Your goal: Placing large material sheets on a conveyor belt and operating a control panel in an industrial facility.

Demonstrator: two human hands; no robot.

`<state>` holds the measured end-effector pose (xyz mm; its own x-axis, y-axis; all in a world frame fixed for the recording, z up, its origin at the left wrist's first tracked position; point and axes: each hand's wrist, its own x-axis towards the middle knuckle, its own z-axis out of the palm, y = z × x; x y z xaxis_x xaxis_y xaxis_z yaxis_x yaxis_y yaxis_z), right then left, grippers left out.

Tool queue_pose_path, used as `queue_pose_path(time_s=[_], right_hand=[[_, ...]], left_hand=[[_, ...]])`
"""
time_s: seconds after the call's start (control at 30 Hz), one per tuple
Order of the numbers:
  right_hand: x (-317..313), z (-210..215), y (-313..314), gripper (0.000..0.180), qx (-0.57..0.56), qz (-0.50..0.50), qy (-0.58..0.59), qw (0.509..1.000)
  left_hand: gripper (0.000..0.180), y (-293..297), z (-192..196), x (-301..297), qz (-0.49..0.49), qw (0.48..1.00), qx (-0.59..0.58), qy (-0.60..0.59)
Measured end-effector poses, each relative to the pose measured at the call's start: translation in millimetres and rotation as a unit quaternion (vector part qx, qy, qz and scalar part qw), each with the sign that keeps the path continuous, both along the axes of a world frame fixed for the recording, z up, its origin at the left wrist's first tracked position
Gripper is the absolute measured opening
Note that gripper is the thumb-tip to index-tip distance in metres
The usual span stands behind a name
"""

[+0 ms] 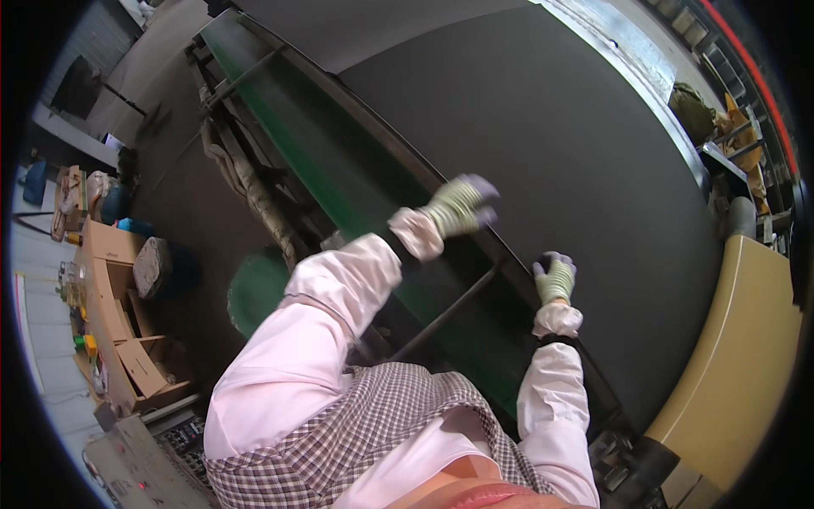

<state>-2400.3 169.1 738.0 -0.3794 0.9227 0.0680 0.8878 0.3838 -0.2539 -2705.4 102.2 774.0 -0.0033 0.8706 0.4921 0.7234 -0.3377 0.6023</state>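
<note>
Dark sheet lies past the green belt, maybe so its edge is easy to reach. The right hand is at that edge, the blurry left hand near it; I cannot tell if either grip pinches.

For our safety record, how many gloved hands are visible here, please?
2. The left hand, blurred, is by the edge of the dark grey surface; the right hand is by the same edge, farther right. No other gloved hands show.
</note>
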Motion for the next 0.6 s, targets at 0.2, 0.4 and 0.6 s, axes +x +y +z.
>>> queue_pose_path(time_s=[0.2,0.4,0.6], right_hand=[[75,1,-5,0.037,-0.058,-0.048,-0.038,0.996],[93,39,2,0.041,-0.198,-0.151,-0.320,0.914],[-43,37,29,0.044,0.031,0.068,-0.041,0.996]], left_hand=[[0.062,36,-2,-214,0.316,0.940,-0.039,0.121],[0.102,87,-17,-261,0.278,0.859,-0.407,0.139],[0.137,102,-2,-197,0.275,0.803,-0.496,0.183]])
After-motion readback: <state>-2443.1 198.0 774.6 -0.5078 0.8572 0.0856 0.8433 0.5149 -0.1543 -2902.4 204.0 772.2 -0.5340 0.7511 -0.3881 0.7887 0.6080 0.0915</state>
